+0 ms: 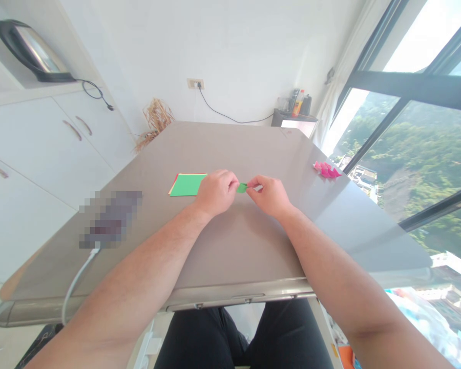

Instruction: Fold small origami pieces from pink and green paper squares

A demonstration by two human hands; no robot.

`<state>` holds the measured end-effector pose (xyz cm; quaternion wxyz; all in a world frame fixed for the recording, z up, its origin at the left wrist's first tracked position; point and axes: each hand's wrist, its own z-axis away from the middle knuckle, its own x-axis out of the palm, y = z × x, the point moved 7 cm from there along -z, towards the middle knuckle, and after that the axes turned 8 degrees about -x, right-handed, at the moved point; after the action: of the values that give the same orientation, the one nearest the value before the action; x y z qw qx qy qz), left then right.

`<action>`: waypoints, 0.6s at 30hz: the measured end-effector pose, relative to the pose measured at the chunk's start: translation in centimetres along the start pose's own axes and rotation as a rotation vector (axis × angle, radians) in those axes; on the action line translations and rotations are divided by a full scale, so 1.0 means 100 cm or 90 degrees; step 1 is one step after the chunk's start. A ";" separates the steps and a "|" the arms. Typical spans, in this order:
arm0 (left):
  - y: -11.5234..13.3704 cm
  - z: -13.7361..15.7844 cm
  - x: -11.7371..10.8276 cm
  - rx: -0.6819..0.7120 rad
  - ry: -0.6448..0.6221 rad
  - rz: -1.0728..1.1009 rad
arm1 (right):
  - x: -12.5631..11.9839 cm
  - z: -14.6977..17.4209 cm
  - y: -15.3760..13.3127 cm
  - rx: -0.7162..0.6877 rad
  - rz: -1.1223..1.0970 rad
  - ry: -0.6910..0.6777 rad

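Between my two hands is a small folded piece of green paper (242, 188). My left hand (218, 191) pinches its left end, fingers curled. On the other side, the thumb and forefinger of my right hand (268, 193) grip the right end. Most of the folded paper is hidden by my fingers, so its exact shape cannot be made out. A stack of coloured paper (186, 185), green on top with red and yellowish edges showing, lies on the table just left of my left hand and is partly covered by it.
Pink folded paper pieces (326, 169) sit near the right edge of the grey table (238, 148). At the left lies a blurred-out flat object (113, 220) with a white cable (79, 279). Bottles (297, 102) stand on a small cabinet behind; a window (407, 138) is at right.
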<state>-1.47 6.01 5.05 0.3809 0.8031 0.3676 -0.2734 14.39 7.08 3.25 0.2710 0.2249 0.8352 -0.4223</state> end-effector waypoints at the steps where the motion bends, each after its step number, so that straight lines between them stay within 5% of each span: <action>1: 0.000 0.000 0.001 0.000 -0.008 -0.003 | -0.001 0.000 -0.001 -0.006 0.032 0.001; 4: 0.001 0.000 0.003 -0.002 -0.023 0.006 | -0.002 -0.001 0.000 0.003 0.072 0.002; 10: -0.014 0.000 0.004 -0.159 -0.002 0.239 | -0.001 -0.001 0.004 0.070 -0.207 0.077; 18: -0.015 0.004 0.018 -0.259 -0.025 0.430 | 0.000 -0.001 -0.001 0.129 -0.339 0.121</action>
<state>-1.71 7.02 2.89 0.6077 0.7816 0.1223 -0.0697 14.28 7.06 3.34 0.0476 0.0627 0.8400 -0.5369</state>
